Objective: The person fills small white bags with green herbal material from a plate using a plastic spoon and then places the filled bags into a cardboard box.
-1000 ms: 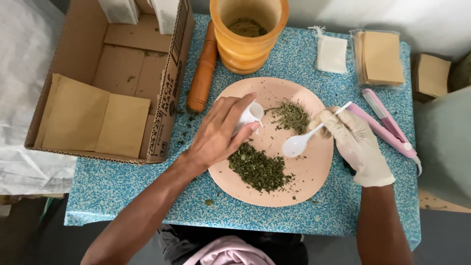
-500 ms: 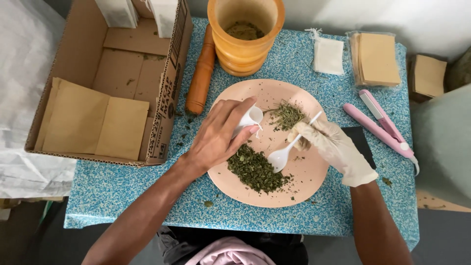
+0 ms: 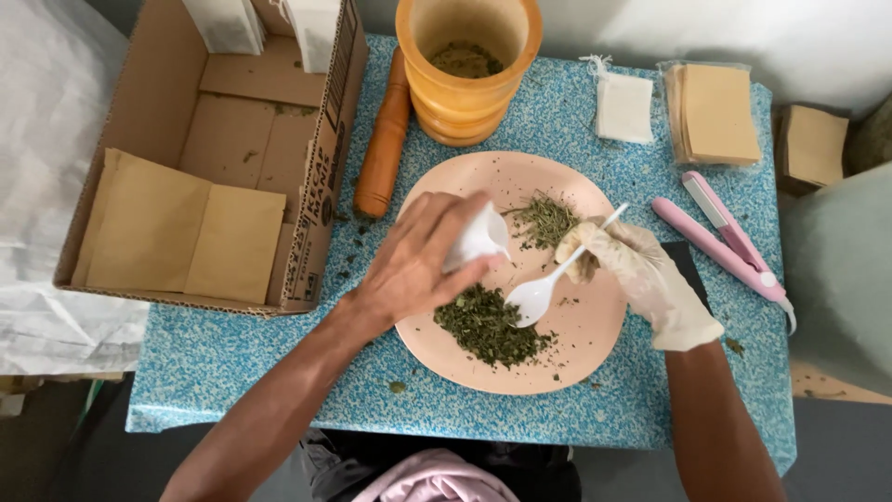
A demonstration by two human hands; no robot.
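The bare left hand is pinching a small white sachet — light, limp, best held by its rim — over the pink plate, while at its 3 o'clock the gloved right hand is closing its grip round a flimsy plastic spoon above the crumbly dried herbs.

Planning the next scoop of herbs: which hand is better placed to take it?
Right: the gloved right hand holds the white plastic spoon, bowl beside the dried green herb pile. The left hand holds a small white bag.
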